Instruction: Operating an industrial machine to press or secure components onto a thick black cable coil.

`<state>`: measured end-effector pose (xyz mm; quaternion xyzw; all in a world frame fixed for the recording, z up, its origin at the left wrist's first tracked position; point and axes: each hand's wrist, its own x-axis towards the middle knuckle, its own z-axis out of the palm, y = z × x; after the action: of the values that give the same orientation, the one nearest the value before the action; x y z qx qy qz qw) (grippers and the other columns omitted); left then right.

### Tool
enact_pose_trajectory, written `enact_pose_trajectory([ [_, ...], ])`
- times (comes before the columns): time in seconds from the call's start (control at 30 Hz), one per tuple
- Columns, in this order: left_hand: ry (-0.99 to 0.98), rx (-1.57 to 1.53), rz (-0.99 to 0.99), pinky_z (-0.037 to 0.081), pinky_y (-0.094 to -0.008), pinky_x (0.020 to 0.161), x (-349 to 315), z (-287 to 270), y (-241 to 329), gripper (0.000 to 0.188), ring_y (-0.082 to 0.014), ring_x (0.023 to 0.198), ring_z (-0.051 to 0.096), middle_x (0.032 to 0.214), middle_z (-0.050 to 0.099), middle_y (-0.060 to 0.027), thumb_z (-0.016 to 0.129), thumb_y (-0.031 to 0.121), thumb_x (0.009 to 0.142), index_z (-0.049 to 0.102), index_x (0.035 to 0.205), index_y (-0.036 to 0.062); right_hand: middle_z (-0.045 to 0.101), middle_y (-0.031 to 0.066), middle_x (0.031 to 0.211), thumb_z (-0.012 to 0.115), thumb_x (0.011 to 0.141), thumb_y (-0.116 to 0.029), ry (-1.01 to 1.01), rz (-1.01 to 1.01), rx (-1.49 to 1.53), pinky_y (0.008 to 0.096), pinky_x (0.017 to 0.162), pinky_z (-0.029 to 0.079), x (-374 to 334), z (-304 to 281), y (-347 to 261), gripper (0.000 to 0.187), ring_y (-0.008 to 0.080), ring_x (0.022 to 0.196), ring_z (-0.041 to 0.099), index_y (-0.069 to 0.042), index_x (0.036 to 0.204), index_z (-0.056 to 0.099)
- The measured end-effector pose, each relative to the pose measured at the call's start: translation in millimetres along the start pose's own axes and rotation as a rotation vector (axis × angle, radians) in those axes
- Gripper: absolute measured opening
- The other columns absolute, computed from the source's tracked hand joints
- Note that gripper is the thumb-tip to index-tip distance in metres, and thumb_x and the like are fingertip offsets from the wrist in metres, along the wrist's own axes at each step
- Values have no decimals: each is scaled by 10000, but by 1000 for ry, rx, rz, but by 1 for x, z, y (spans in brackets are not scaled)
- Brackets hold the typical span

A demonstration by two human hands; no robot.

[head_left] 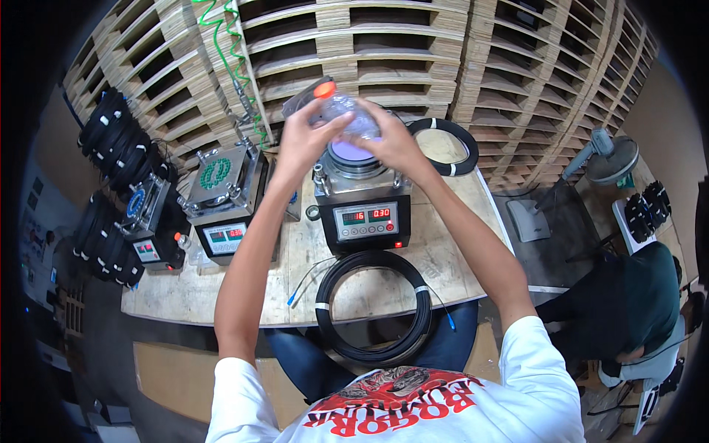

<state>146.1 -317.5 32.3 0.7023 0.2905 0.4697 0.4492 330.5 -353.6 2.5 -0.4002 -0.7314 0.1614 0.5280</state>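
Clear bottle [351, 114], gripped by left hand [303, 140] and right hand [396, 145], three machines [368, 222], one fan [617, 159]

the left hand [309, 136] and right hand [391, 144] are facing each other ahead of the chest. the left forearm [255, 251] and right forearm [465, 232] are slanting inward, bare, elbows sitting wider than wrists. both hands are gripping, thumbs pointing inward.

Glossy, transparent plastic is seen in the bottle [353, 115]. The machine [363, 205] is topped with shiny metal. The cable coil [373, 259] is sheathed in smooth plastic. The bench [459, 251] is surfaced with matt wood; the pallets [354, 35] are built of rough wood.
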Motion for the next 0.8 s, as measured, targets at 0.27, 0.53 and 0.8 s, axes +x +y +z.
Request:
enact_pose_trajectory([
  [0.27, 676, 366, 116, 430, -435, 999, 15, -2, -81, 233, -297, 1118, 529, 1168, 523, -151, 661, 134, 878, 687, 1107, 98, 693, 109, 1129, 817, 775, -223, -137, 0, -652, 487, 948, 466, 0, -62, 41, 523, 323, 1094, 631, -135, 1254, 627],
  [0.53, 709, 613, 79, 387, -513, 1065, 20, 22, -138, 460, -482, 1265, 440, 1394, 381, -291, 619, 91, 857, 550, 1311, 85, 656, 86, 1111, 646, 885, -170, -458, -375, -1307, 580, 994, 388, 42, -26, 29, 313, 275, 1231, 536, -221, 1191, 692],
  [0.8, 659, 634, -46, 423, -518, 1024, 15, 24, -129, 657, -496, 1222, 472, 1397, 363, -301, 585, -18, 817, 388, 1436, 83, 636, 55, 1095, 639, 867, -124, -490, -532, -1317, 533, 974, 411, 90, 39, 45, 317, 233, 1188, 543, -243, 1144, 737],
])
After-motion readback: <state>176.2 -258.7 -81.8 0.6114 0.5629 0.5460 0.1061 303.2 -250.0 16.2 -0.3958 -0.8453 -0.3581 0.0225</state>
